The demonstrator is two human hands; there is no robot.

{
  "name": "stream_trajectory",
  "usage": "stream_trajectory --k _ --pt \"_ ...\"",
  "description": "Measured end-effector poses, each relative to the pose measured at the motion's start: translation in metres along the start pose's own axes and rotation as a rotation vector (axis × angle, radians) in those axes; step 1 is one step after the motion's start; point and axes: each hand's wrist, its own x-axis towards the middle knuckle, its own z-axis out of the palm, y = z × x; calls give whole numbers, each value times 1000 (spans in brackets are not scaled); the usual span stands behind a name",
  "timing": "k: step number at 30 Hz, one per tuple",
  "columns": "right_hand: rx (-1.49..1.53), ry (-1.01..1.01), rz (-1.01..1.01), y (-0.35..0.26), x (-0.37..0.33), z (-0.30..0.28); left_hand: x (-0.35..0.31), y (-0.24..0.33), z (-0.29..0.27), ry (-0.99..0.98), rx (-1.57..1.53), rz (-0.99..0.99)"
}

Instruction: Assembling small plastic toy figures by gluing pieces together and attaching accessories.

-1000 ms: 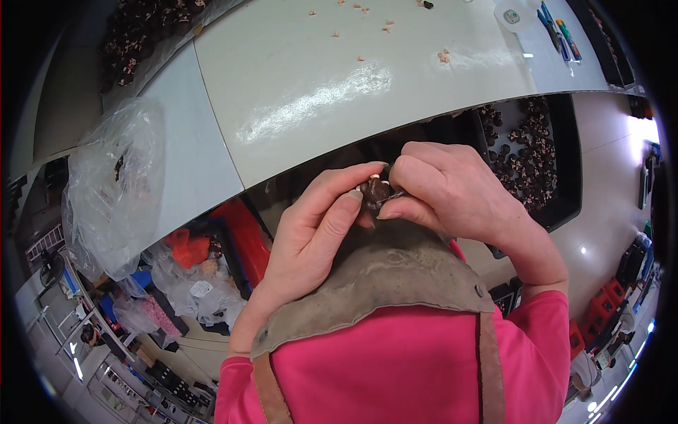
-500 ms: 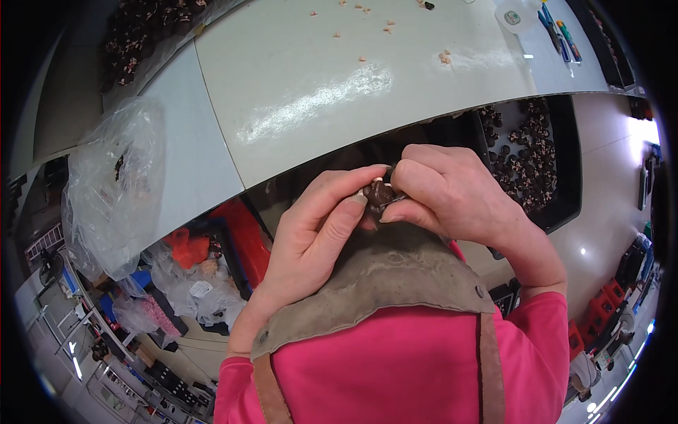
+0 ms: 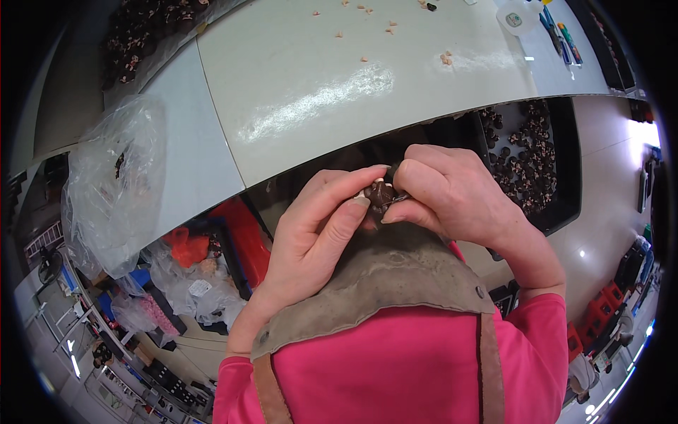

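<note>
Between both hands, just above the top of my apron, is a small dark brown figure (image 3: 382, 195) with pale parts at its edges. My left hand (image 3: 318, 230) pinches its left side between thumb and forefinger. From the right, my right hand (image 3: 448, 187) is closed with curled fingers and thumb pressed against the same piece. Something thin and dark shows at the right fingertips, too small to make out. The fingers hide much of the brown piece.
Pale small bits (image 3: 390, 28) lie scattered on the white table (image 3: 296, 71). A black tray (image 3: 565, 162) of similar brown pieces is at the right. A clear plastic bag (image 3: 116, 184) hangs over the left table edge. Pens and tools (image 3: 561, 39) lie far right.
</note>
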Motion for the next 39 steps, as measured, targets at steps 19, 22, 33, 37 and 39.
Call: stream_trajectory --k 19,22,33,37,39 --pt "-54 -13 -37 2 0 1 0 1 -2 6 0 2" --pt "-28 11 -16 2 1 2 0 1 -1 16 -10 1" --pt "-84 -1 -30 3 1 0 0 -1 -2 26 20 22" --pt "-136 -1 -64 4 0 0 -1 -2 -2 33 -20 19" --pt "-129 10 -62 4 1 0 -1 -2 -2 33 -1 23"
